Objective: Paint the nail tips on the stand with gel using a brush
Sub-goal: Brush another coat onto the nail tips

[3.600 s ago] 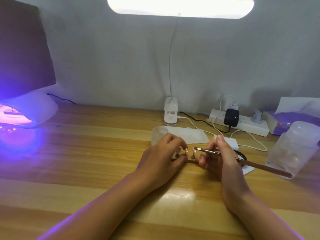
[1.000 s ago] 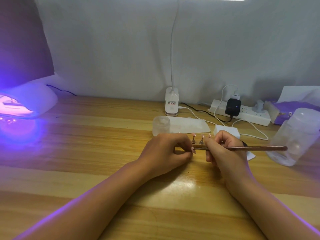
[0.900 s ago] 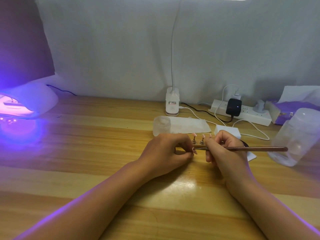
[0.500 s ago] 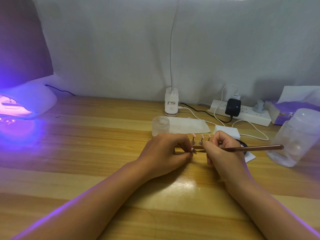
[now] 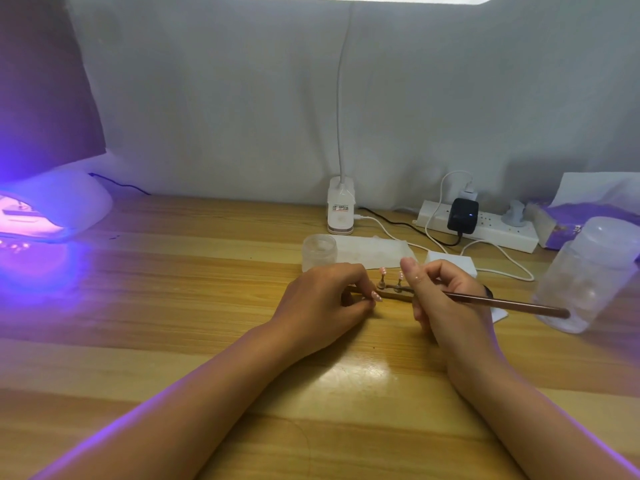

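Observation:
A thin wooden stand lies on the desk between my hands, with small pink nail tips standing upright on short pegs. My left hand is curled around the stand's left end and pins it down. My right hand grips a long brown brush whose handle points right. The brush's bristle end is hidden behind my fingers, close to the right nail tips. A small frosted gel jar stands just behind my left hand.
A glowing purple UV nail lamp sits at the far left. A clip desk lamp base, a power strip with cables, white pads and a large clear plastic jar line the back and right.
My right hand has tilted so the brush handle now slopes down to the right, and its thumb has lifted above the nail tips. My left hand stays on the stand.

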Demonstrator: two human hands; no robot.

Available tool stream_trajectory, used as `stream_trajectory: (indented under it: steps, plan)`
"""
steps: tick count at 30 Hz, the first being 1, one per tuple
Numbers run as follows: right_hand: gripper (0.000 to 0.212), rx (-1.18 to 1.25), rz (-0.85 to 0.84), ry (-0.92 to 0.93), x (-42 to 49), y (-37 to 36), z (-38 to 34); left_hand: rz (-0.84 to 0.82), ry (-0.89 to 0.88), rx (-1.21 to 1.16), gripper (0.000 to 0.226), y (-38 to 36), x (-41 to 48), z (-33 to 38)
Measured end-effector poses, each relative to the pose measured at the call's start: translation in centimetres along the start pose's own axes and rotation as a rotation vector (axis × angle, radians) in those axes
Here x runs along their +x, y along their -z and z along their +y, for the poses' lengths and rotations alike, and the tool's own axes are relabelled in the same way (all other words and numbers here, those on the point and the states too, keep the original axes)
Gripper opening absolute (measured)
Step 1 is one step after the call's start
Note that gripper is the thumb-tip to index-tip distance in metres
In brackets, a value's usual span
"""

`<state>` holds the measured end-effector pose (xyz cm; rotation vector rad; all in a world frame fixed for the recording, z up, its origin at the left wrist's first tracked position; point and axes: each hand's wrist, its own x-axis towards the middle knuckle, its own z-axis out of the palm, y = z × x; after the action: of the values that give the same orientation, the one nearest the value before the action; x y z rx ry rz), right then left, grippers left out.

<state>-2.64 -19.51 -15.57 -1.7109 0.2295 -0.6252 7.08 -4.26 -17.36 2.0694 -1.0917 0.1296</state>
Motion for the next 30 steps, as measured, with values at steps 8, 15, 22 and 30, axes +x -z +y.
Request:
stream_trajectory:
  steps: [8,15,22,30]
  plan:
    - [0.012,0.123,-0.098,-0.034,0.1,0.1,-0.2,0.036,-0.04,-0.024,0.012,-0.2,0.2,-0.1]
    - [0.023,0.078,-0.08,-0.069,0.1,0.0,-0.1,0.025,-0.001,-0.094,0.018,-0.1,0.3,-0.1]
    - [0.018,-0.075,-0.111,-0.028,0.1,-0.2,0.3,-0.001,0.035,-0.117,0.017,0.0,0.3,0.0]
    - [0.017,-0.201,-0.049,-0.022,0.3,-0.1,0.8,-0.002,0.084,-0.129,0.015,-0.1,0.5,0.1]
